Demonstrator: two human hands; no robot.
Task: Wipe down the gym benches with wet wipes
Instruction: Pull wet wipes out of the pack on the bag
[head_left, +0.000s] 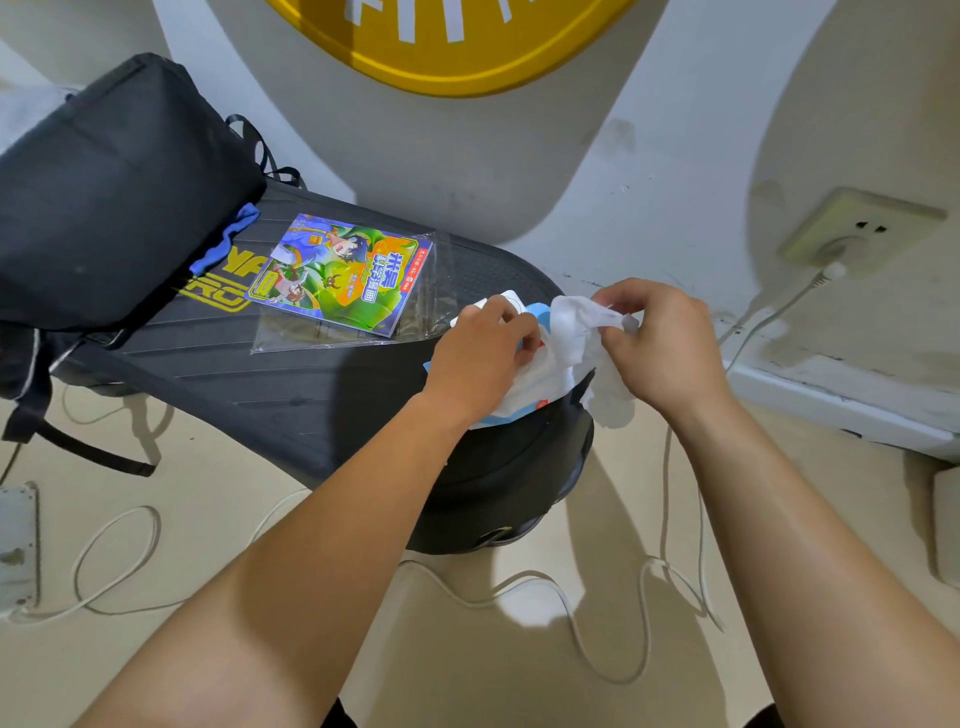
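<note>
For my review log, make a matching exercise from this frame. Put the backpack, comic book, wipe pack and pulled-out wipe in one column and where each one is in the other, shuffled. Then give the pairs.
Things
1. backpack
2. comic book
3. wipe pack
4. wet wipe

Places
A. pinched by the right hand
B. on the left end of the bench
C. under the left hand, at the bench's right end
D. mid-bench, in a clear plastic sleeve

Pairs: 1-B, 2-D, 3-C, 4-A

wet wipe (574, 330): white, crumpled, half out | wipes pack (530, 402): lying on black bench (311, 395) end
</note>
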